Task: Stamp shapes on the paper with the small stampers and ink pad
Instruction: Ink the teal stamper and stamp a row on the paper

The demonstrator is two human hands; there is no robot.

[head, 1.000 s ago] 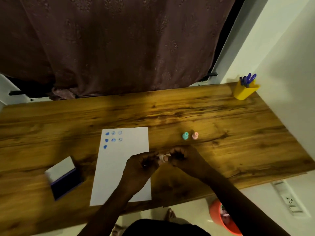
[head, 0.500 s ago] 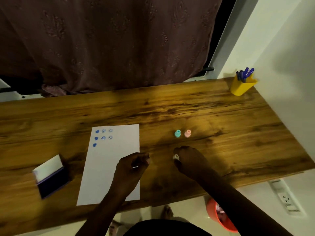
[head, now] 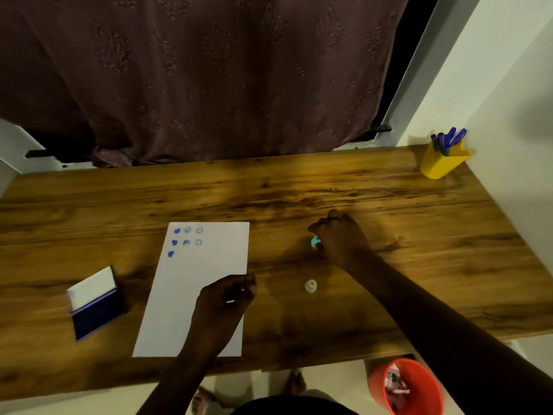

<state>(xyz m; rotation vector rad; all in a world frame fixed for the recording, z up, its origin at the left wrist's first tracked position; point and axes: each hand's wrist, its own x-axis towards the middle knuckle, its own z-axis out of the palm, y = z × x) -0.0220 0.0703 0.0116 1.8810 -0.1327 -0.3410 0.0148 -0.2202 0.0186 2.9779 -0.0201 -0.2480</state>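
Observation:
A white paper (head: 191, 283) lies on the wooden table (head: 269, 190), with several blue stamp marks (head: 186, 241) in its top left corner. My left hand (head: 223, 301) rests on the paper's right edge with its fingers curled. My right hand (head: 341, 238) reaches to the far right of the paper, its fingers closed around a teal stamper (head: 314, 242), most of which it hides. A cream stamper (head: 310, 286) stands alone on the table between my hands. The open ink pad (head: 97, 310), white lid raised, sits left of the paper.
A yellow cup (head: 443, 163) with purple pens stands in the table's far right corner against the white wall. A brown curtain (head: 209, 85) hangs behind the table. An orange bin (head: 410, 384) sits on the floor below the near edge.
My hands were together on the cream stamper, then parted. My right hand set that stamper on the table and reached forward to the teal one. The pink stamper is now hidden.

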